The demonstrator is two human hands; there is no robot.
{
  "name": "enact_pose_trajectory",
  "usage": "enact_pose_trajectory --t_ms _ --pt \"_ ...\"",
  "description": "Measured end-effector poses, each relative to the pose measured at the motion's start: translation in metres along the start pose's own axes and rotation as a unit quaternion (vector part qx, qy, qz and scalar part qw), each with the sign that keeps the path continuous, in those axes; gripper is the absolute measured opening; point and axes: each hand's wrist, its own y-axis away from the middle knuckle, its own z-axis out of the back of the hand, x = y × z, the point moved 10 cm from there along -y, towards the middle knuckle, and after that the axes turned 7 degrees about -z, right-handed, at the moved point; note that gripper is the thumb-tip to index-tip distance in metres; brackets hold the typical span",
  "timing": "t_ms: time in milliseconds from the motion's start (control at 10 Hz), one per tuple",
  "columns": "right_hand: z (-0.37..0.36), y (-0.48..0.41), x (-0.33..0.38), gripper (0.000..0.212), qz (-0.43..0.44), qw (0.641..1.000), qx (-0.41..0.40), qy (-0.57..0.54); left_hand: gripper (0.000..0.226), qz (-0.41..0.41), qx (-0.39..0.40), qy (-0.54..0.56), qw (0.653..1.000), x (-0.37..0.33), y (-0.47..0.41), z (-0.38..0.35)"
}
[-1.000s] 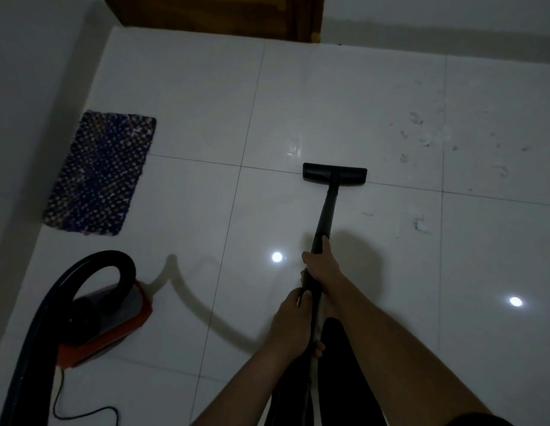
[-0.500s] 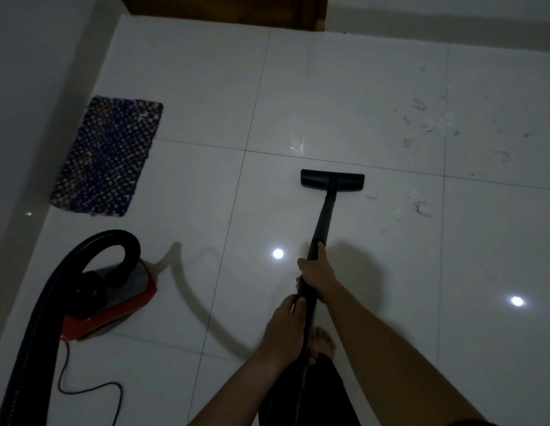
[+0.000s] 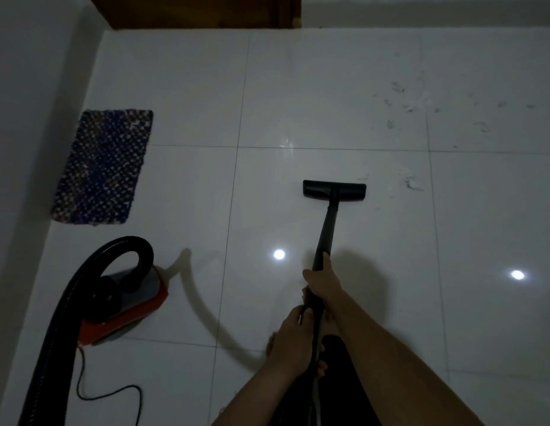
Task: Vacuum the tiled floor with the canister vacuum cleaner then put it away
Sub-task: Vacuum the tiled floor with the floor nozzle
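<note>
A black vacuum wand [image 3: 326,230] runs from my hands down to a flat black floor nozzle [image 3: 334,189] resting on the white tiled floor [image 3: 329,87]. My right hand [image 3: 322,281] grips the wand higher along the tube, thumb pointing toward the nozzle. My left hand [image 3: 293,342] holds it just behind, nearer my body. The red and grey canister [image 3: 126,305] sits on the floor at the lower left, with its black ribbed hose [image 3: 92,272] arching over it and down the left edge. Grey dust and debris [image 3: 413,182] lie right of the nozzle, with more debris [image 3: 421,103] further away.
A dark blue woven mat [image 3: 104,167] lies by the left wall [image 3: 28,118]. A brown wooden door [image 3: 200,10] stands at the far edge. The thin black power cord [image 3: 114,392] loops on the floor near the canister. Two ceiling lights reflect off the tiles.
The nozzle has been drawn back toward me, from the tile joint onto the nearer tile. My view has shifted, so the mat and canister sit further right.
</note>
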Motion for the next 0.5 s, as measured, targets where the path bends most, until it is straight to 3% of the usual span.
enact_pose_trajectory --t_ms 100,200,300,400,500 --pt "0.006 0.007 -0.02 0.08 -0.008 1.0 -0.006 -0.011 0.025 0.027 0.021 -0.011 0.999 0.0 0.019 -0.007" --pt "0.016 0.01 -0.035 0.081 -0.014 1.0 -0.014 -0.021 0.044 0.05 0.009 0.018 0.999 0.016 0.021 -0.017" --pt "0.03 0.011 -0.052 0.081 -0.021 0.999 -0.022 -0.042 0.069 0.097 -0.022 -0.02 0.995 0.106 -0.028 -0.045" --pt "0.042 0.008 -0.058 0.08 -0.022 0.998 -0.03 -0.048 0.046 0.051 0.025 -0.071 0.996 0.057 -0.008 -0.045" --pt "0.054 0.004 -0.058 0.079 -0.02 0.998 -0.029 -0.048 0.022 0.011 0.091 0.009 0.996 0.028 -0.004 -0.063"
